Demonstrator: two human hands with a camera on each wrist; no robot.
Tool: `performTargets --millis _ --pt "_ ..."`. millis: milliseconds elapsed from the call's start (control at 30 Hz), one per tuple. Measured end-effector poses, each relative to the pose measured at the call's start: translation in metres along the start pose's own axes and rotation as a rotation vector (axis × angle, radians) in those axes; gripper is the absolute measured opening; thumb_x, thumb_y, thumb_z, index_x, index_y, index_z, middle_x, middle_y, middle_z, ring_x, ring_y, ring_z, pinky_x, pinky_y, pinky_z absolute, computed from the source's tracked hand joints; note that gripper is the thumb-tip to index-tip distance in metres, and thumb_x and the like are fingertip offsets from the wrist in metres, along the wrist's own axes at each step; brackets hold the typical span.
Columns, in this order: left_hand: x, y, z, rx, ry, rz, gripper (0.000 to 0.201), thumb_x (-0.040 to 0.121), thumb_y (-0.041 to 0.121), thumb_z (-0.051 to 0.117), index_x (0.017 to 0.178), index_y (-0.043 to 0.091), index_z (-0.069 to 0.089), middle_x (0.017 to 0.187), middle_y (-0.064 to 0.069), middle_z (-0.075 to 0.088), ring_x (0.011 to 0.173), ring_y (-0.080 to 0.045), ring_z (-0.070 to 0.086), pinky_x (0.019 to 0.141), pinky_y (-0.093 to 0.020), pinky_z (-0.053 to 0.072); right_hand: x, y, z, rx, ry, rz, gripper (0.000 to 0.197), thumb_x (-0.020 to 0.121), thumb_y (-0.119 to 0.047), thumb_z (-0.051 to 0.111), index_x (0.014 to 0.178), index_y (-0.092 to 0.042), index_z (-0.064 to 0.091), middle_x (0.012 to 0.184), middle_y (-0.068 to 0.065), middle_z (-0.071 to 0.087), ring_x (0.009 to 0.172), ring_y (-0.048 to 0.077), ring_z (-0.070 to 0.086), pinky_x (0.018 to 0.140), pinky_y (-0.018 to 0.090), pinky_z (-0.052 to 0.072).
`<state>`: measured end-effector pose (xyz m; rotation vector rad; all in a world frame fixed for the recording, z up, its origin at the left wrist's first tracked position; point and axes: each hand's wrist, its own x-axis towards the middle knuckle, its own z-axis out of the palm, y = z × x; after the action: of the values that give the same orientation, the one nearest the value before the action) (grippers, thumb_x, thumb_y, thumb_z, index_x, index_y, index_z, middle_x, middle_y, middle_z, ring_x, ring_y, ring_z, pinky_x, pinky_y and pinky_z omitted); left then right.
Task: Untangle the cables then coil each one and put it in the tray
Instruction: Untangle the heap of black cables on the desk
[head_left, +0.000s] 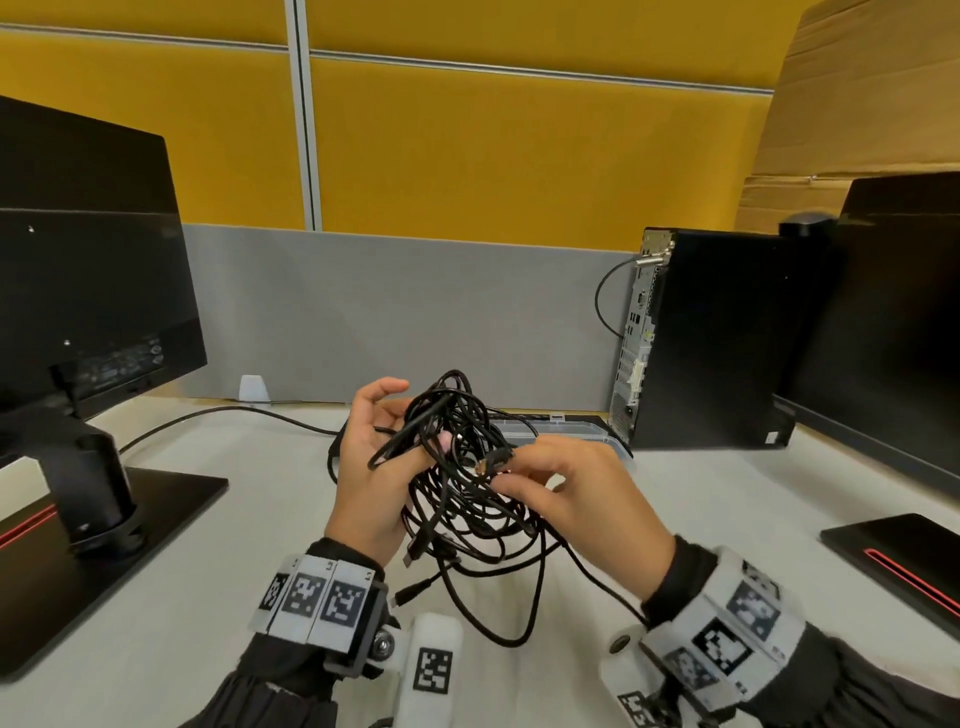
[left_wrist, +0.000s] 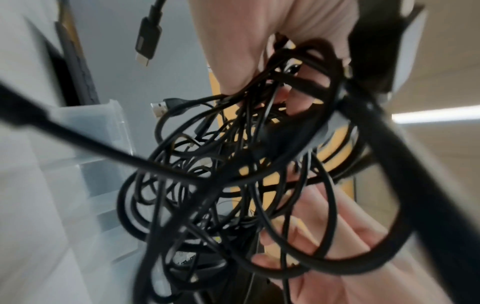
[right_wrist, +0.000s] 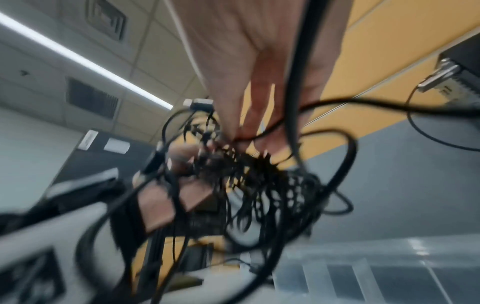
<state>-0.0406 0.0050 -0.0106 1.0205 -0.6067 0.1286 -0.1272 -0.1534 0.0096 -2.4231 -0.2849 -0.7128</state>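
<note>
Two hands: both are being held up over the desk (head_left: 249, 493), close together with the bundle between them.
Left hand (head_left: 371, 462): it is being kept palm-up under the bundle, fingers curled loosely through several strands; it also shows in the left wrist view (left_wrist: 324, 232), where loops are lying across its fingers.
Right hand (head_left: 576, 493): a small plug (head_left: 491, 462) on the near side of the bundle is being pinched between thumb and fingertips; in the right wrist view (right_wrist: 249, 67) the picture is blurred and the grip is hard to make out.
One tangle of cables (head_left: 462, 467): black cords are being held knotted together in the air; how many cables make it up cannot be counted.
Loose ends: one long loop is hanging down toward the wrists and touching the desk, and at least two plugs are dangling below the left hand; two more plugs (left_wrist: 148, 39) are showing in the left wrist view.
One tray (head_left: 582, 434): a clear plastic tray is lying on the desk just beyond the hands, partly hidden by the bundle; its compartments (left_wrist: 98, 131) are showing in the wrist views.
Two monitors: one (head_left: 88, 270) is standing well to the left of the left hand, one (head_left: 898, 322) well to the right of the right hand.
One computer tower (head_left: 711, 338): it is standing beyond the right hand, beside the tray.
One desk cable (head_left: 223, 413): it is lying on the desk beyond the left hand.
</note>
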Motion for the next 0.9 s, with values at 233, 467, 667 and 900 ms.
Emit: performTargets --millis 233,467,667,900 --pt "0.002 -0.009 -0.006 -0.056 -0.042 -0.057 0.043 0.061 0.004 0.071 0.093 0.030 0.059 0.083 -0.003 0.061 0.075 -0.017 0.062 0.071 -0.029 0.054 0.043 0.001 -0.046 0.209 -0.121 0.144 0.015 0.092 -0.021 0.058 0.102 -0.016 0.066 0.088 -0.006 0.066 0.071 0.006 0.061 0.059 0.014 0.049" --pt "0.001 -0.012 -0.002 -0.139 -0.146 -0.073 0.059 0.039 0.034 0.093 0.088 0.029 0.062 0.081 -0.001 0.063 0.073 -0.013 0.065 0.070 -0.025 0.056 0.066 -0.003 -0.024 0.407 -0.329 0.235 0.009 0.089 -0.011 0.062 0.096 -0.014 0.057 0.079 -0.004 0.060 0.061 0.003 0.057 0.053 0.017 0.044" --pt "-0.005 -0.009 0.009 0.085 -0.202 -0.122 0.044 0.065 0.009 0.080 0.100 0.029 0.062 0.099 -0.004 0.067 0.093 -0.019 0.065 0.077 -0.021 0.053 0.064 -0.002 -0.038 0.415 -0.363 0.170 0.017 0.088 -0.011 0.063 0.092 -0.012 0.047 0.061 0.001 0.053 0.051 0.009 0.050 0.049 0.019 0.042" --pt "-0.013 0.000 0.013 0.226 -0.355 -0.395 0.049 0.081 0.005 0.067 0.116 0.035 0.053 0.094 0.018 0.071 0.081 -0.004 0.069 0.070 -0.032 0.058 0.068 -0.013 -0.044 0.091 -0.315 0.263 0.024 0.090 -0.025 0.061 0.079 -0.015 0.041 0.057 -0.001 0.056 0.044 0.011 0.050 0.045 0.022 0.046"
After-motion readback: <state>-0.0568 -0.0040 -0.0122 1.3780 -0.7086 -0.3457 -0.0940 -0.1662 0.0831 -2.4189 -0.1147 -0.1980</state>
